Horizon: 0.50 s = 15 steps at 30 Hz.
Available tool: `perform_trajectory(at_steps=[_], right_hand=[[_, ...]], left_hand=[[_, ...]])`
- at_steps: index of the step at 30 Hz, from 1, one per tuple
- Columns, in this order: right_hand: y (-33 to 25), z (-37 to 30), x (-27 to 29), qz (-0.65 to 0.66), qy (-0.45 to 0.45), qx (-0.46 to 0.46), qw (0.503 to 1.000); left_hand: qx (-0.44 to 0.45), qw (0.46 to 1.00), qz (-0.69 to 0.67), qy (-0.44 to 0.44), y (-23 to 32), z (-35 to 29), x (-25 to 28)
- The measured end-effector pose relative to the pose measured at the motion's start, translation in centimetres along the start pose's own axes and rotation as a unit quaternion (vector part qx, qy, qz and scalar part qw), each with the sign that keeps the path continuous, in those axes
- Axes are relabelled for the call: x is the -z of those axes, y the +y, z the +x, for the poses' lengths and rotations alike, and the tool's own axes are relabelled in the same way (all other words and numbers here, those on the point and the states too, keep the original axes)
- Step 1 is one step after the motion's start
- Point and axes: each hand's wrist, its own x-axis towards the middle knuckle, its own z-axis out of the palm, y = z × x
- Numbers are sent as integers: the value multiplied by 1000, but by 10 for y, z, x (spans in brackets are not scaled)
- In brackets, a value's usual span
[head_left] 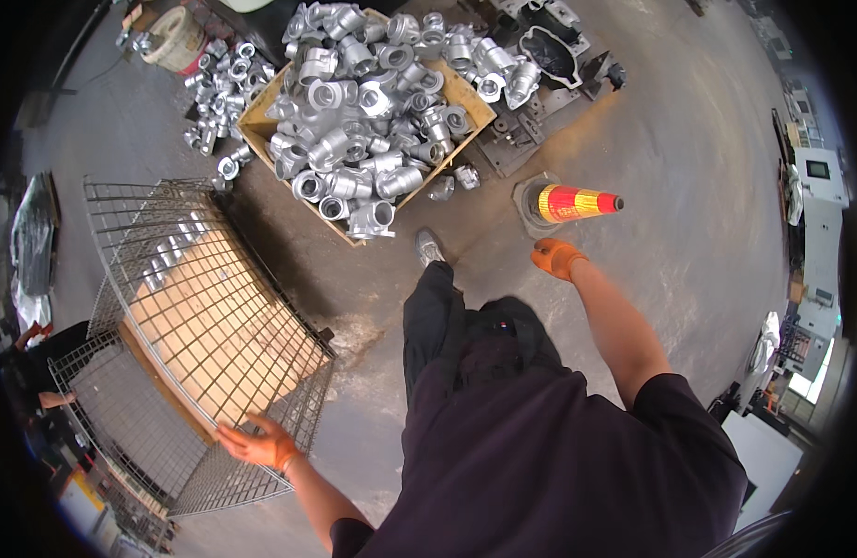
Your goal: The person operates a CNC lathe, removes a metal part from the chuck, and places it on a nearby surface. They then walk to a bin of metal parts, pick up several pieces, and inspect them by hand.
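Observation:
My left hand [258, 443], in an orange glove, grips the rim of a wire mesh cage [303, 409]. Inside the cage lies a pale wooden board [219, 325], with a row of silver metal fittings [173, 249] along its far side. My right hand [556, 259], also gloved in orange, is held out to the right with curled fingers; nothing shows in it. Nearest to it, a red and yellow traffic cone [577, 204] stands on the floor. Ahead of me, a wooden crate [464, 93] is heaped with silver pipe fittings [354, 139].
More loose fittings [233, 84] lie left of the crate, near a white bucket [175, 42]. Dark metal castings [549, 56] sit to its right. Another person's arm [56, 399] reaches to the cage's left side. Grey machine cabinets [821, 242] line the far right.

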Motion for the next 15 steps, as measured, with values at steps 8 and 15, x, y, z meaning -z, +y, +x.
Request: perform_trajectory(at_steps=[8,15], right_hand=[[34,177,50,-61,-46,-28,997],[-60,414,47,-13,28,88,996]], left_hand=[[-74,848,-425,-308,358,-22,-9],[143,786,-380,-466,457,-114,-23]])
